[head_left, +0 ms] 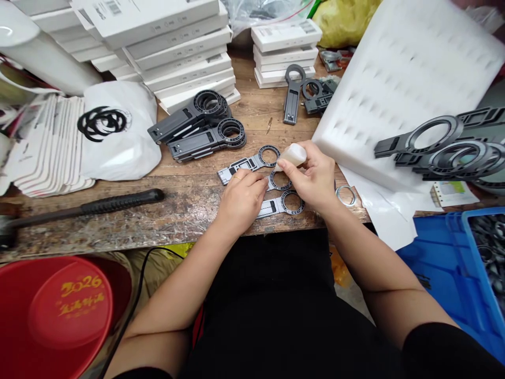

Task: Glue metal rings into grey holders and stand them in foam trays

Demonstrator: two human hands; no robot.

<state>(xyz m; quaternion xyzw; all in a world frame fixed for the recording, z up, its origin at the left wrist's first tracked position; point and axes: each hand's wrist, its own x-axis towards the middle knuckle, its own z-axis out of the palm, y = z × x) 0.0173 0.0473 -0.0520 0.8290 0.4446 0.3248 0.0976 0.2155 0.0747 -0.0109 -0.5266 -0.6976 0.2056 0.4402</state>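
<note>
- Looks like the dispensing bit right now: bottle [296, 153] tipped over a row of three parts near the table's [185, 210] front edge. Maybe glue, but no readable label.
- Gripping that bottle in the right hand [314, 176], thumb and fingers wrapped round.
- Resting the left hand [241, 201] over the body of the middle part [272, 185], fingers bent and bunched together. Impossible to say from this angle whether pinching or just pressing.
- Hands close to each other, not touching.
- Upper part [253, 162] just beyond the left hand, lower part [278, 205] on the near side, open rings all pointing right.
- Can't make out the bottle's tip behind the thumb, so no way to know about any drip.
- As for the next move: probably calls for a steady right wrist, a light squeeze, and following the ring round while keeping the middle part pinned.
- Also spotted: loose silver ring [354, 197] just beside the right wrist, plus piled parts [197, 143] further back, to the left.
</note>
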